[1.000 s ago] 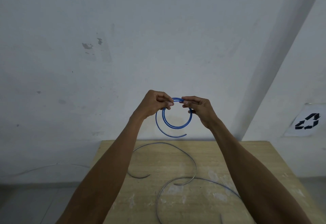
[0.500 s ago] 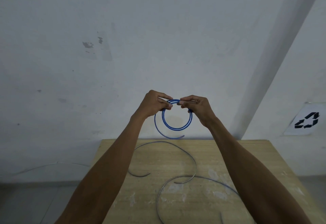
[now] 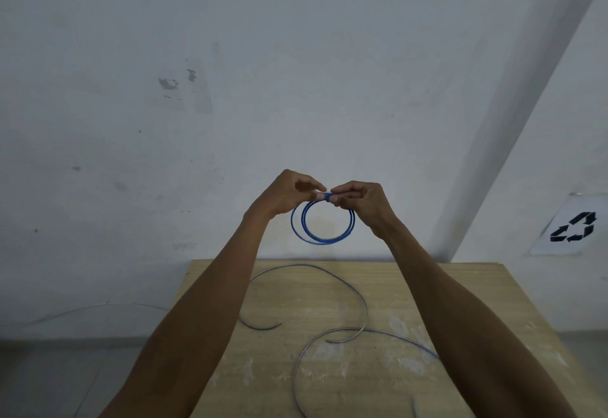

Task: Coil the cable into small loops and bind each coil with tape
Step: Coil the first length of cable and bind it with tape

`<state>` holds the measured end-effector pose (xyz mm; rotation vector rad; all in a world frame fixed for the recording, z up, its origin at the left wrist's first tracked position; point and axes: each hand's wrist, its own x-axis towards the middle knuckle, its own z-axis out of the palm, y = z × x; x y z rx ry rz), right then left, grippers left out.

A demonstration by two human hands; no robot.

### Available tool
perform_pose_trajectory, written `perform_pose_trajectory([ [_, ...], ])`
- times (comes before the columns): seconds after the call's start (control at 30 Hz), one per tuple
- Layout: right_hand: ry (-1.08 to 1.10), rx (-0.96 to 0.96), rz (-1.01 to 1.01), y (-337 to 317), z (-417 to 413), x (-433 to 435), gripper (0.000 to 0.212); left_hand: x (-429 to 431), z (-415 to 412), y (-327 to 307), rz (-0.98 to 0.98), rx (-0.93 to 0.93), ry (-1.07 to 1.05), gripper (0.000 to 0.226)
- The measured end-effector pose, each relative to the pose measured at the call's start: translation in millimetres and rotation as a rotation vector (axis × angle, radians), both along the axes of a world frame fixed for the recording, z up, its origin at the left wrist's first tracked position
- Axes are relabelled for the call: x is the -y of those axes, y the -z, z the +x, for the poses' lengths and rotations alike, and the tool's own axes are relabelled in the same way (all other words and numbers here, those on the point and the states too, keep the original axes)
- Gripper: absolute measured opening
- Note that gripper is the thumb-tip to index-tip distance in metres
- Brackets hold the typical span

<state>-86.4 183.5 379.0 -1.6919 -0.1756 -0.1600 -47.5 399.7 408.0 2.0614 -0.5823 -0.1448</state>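
A blue cable coil (image 3: 324,238) of about two or three small loops hangs in the air in front of the wall, above the far edge of the table. My left hand (image 3: 286,195) and my right hand (image 3: 363,202) pinch the coil together at its top, fingertips nearly touching. Loose lengths of cable (image 3: 329,319) curve across the wooden table (image 3: 460,302) below. No tape is visible.
A pale wall stands close behind the table. A paper with a black recycling sign (image 3: 574,228) is stuck to the wall at the right. The floor (image 3: 65,378) shows to the left of the table.
The coil's loose tail has been drawn up into the loops, closing the ring. My hands have come closer together at the coil's top.
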Motion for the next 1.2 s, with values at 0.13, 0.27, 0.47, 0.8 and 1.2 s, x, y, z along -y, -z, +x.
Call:
perform_pose_trajectory([
  [0.13,-0.001,0.0,0.025,-3.4,0.9,-0.3,0.016,-3.3,-6.5,4.4,-0.184,-0.115,0.065,0.033],
  [0.27,0.014,-0.01,0.075,-3.2,2.1,-1.5,0.017,-5.7,-6.4,5.1,-0.29,-0.155,0.055,0.029],
  [0.47,0.037,-0.015,0.162,-5.6,5.1,-5.5,0.017,-10.1,-4.4,8.0,-0.418,-0.225,0.037,0.031],
  [0.8,-0.011,-0.102,0.18,-5.6,5.4,-8.9,0.022,-13.5,2.8,20.8,-0.541,-0.257,-0.049,0.03],
  [1.2,-0.184,-0.141,-0.054,-5.1,-1.6,0.9,0.046,-14.1,4.6,22.2,-0.559,-0.209,-0.101,0.029],
])
